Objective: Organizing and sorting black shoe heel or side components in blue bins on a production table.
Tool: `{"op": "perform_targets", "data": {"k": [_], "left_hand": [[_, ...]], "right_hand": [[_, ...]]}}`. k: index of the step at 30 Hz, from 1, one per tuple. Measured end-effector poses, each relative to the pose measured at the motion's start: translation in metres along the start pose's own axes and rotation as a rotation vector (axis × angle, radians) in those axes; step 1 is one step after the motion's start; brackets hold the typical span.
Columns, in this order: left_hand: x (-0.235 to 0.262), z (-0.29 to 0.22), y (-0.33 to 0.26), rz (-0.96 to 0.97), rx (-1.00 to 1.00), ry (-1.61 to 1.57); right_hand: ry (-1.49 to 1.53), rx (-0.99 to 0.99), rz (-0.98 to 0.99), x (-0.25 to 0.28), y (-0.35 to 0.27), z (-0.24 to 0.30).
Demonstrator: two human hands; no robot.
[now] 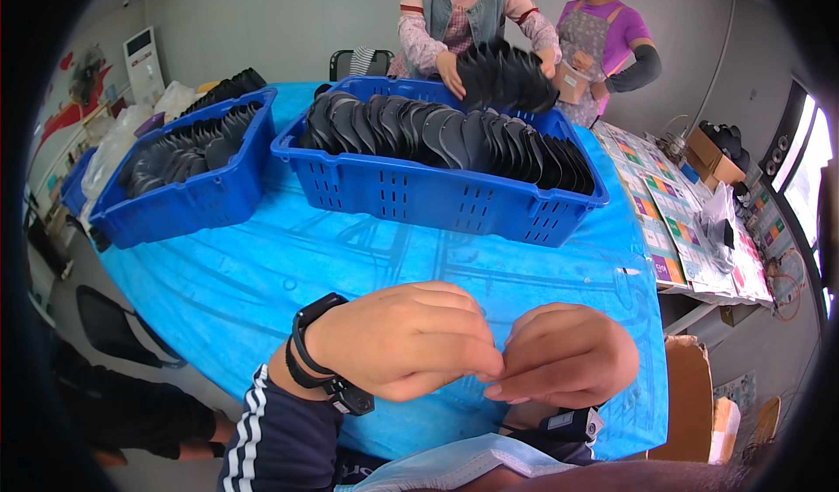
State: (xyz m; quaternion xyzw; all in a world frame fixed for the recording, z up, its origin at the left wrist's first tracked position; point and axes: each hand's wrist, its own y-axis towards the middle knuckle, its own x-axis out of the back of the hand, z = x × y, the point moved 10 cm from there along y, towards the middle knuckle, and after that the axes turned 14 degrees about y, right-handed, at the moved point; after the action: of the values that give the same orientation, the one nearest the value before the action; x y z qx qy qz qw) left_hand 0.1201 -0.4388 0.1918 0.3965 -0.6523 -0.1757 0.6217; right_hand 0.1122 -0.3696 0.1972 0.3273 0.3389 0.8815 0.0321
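Above the near part of the blue-covered table, my two hands meet at the fingertips. My left hand (418, 342), with a black band on its wrist, is closed, its fingers bent and pressed together. Curled inward and facing it, my right hand (572, 356) is closed too. Whatever lies between the fingers, if anything, is hidden behind the knuckles. Small black devices are strapped at both wrists. Beyond my hands stands a blue crate (437, 197) packed with rows of black curved, flat pieces (446, 134).
A second blue crate (188, 214) of similar black pieces stands at the left. Across the table, a person holds a bunch of black pieces (502, 77) over the far crate; another person stands behind. A side table (673, 230) is at the right, a cardboard box (686, 396) below it.
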Motion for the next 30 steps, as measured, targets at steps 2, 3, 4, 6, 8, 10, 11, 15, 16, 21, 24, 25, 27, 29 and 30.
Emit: {"op": "perform_targets", "data": {"k": [2,3,4,6,8,10,11,15,16,21,24,25,27,29,30], "left_hand": [[0.0015,-0.0019,-0.0008,0.001,0.007,0.010],[0.0015,-0.0024,-0.0001,-0.001,0.001,0.010],[0.0014,-0.0024,0.0002,-0.001,-0.001,0.009],[0.0013,-0.0026,0.0008,-0.005,-0.008,0.008],[0.0009,-0.0026,0.0016,-0.007,-0.009,0.005],[0.0005,-0.0023,0.0022,-0.008,-0.008,0.002],[0.0005,-0.0026,0.0027,-0.011,-0.011,0.001],[0.0009,-0.0025,0.0009,-0.024,-0.010,0.005],[0.0005,-0.0023,0.0004,-0.023,-0.008,0.007],[0.0009,-0.0028,0.0003,-0.027,-0.005,0.005],[0.0001,-0.0014,0.0016,-0.032,-0.011,-0.005],[0.0013,-0.0030,0.0017,-0.031,-0.008,0.000],[0.0019,-0.0041,0.0015,-0.027,-0.006,0.003],[0.0013,-0.0034,0.0012,-0.028,-0.010,0.000],[0.0014,-0.0038,0.0011,-0.029,-0.012,-0.002]], "right_hand": [[0.006,0.009,0.001,-0.0006,0.0026,0.0007],[0.003,0.007,0.000,0.0001,0.0032,0.0021],[-0.002,0.005,0.001,0.0007,0.0040,0.0031],[-0.009,0.001,0.002,0.0012,0.0046,0.0045],[-0.012,-0.002,0.002,0.0016,0.0047,0.0055],[-0.007,0.000,-0.005,0.0018,0.0039,0.0055],[-0.001,0.002,-0.011,0.0023,0.0036,0.0060],[0.008,0.010,-0.001,0.0016,0.0050,0.0049],[0.011,0.015,-0.005,0.0016,0.0050,0.0046],[0.019,0.028,-0.014,0.0014,0.0058,0.0045],[0.013,0.026,-0.023,0.0025,0.0058,0.0044],[0.013,0.039,-0.030,0.0022,0.0065,0.0053],[0.013,0.051,-0.037,0.0019,0.0069,0.0059],[0.005,0.055,-0.045,0.0024,0.0064,0.0057],[0.005,0.056,-0.044,0.0022,0.0069,0.0062]]}}
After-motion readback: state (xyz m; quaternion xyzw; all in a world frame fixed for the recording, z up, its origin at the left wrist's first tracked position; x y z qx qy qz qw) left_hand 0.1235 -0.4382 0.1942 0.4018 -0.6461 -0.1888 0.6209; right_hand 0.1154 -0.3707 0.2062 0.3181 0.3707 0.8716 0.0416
